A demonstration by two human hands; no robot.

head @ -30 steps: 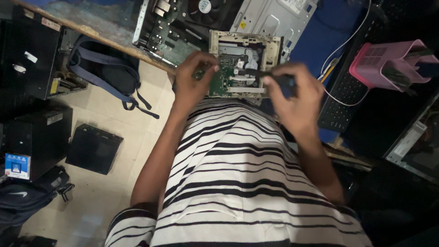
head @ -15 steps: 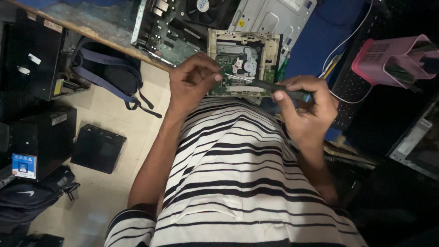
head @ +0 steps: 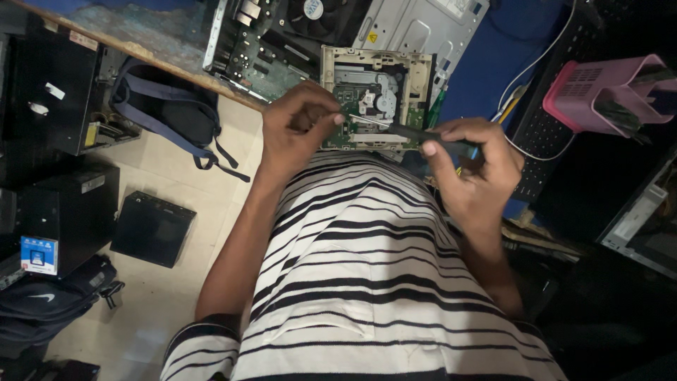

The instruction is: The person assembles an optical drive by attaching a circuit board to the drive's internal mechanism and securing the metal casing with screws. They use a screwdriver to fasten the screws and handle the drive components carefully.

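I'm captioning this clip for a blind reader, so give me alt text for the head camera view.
Seen from above, a person in a striped shirt holds a dark-handled screwdriver in the right hand, its tip meeting the left hand over an opened optical drive on a workbench. A pink basket sits to the right, a backpack on the floor left.

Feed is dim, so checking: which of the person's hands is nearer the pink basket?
Right. The right hand, gripping a dark-handled screwdriver, sits just left of the pink basket in the picture. The left hand is farther off, on the far side of the opened disc drive.
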